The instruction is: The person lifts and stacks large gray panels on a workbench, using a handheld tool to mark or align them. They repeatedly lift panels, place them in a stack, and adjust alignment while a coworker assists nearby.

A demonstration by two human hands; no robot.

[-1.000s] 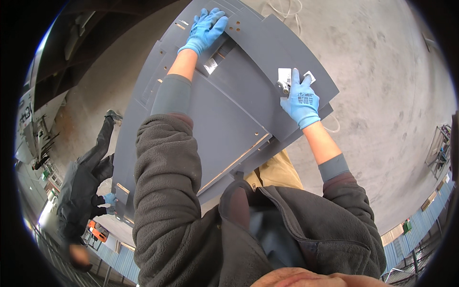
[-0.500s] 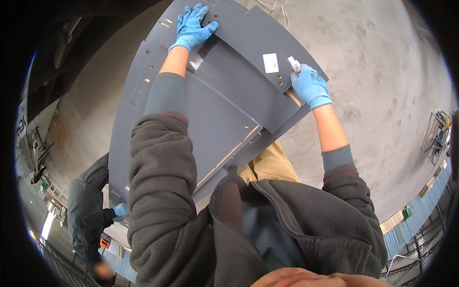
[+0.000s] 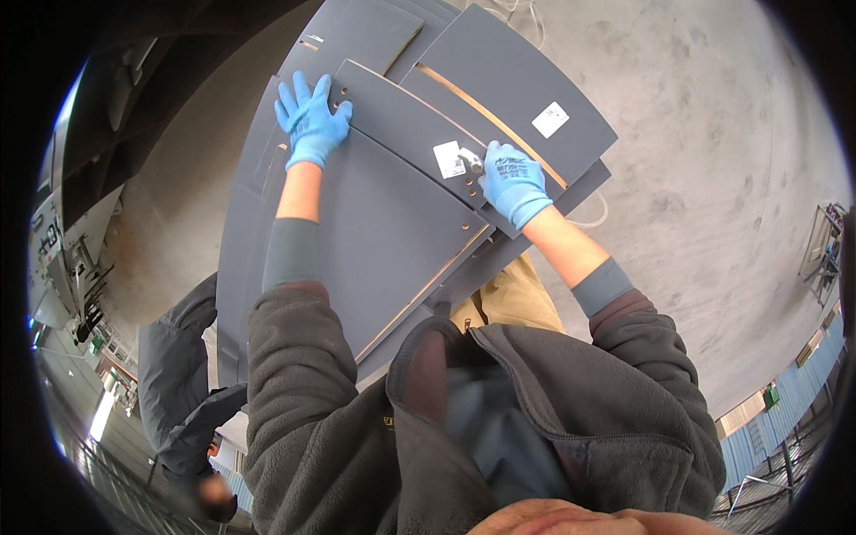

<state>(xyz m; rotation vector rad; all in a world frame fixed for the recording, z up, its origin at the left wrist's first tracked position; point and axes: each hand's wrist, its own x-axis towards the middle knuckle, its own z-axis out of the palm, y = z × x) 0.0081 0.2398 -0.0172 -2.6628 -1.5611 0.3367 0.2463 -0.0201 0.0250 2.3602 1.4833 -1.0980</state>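
My left hand point(image 3: 313, 123), in a blue work glove, lies with fingers spread at the far left corner of a narrow grey board point(image 3: 401, 111), beside two drilled holes. My right hand point(image 3: 514, 181), gloved the same way, is closed around a small tool with a silver metal head point(image 3: 471, 161); the rest of it is hidden in the palm. That hand rests at the board's right end, near a white label point(image 3: 448, 160) and several holes. Under and left of the narrow board is a wider grey panel point(image 3: 374, 232) with a pale raw edge.
Another grey board point(image 3: 508, 76) with a white label point(image 3: 550, 119) lies beyond, on the same stack. A thin pale hose point(image 3: 593, 214) loops past the stack's right edge. At the left stands another person in dark clothing point(image 3: 178, 374). A cart point(image 3: 825, 241) is far right.
The narrow board has moved left and toward me with both my hands, uncovering another labelled board beyond it. The other person's blue-gloved hand is no longer visible.
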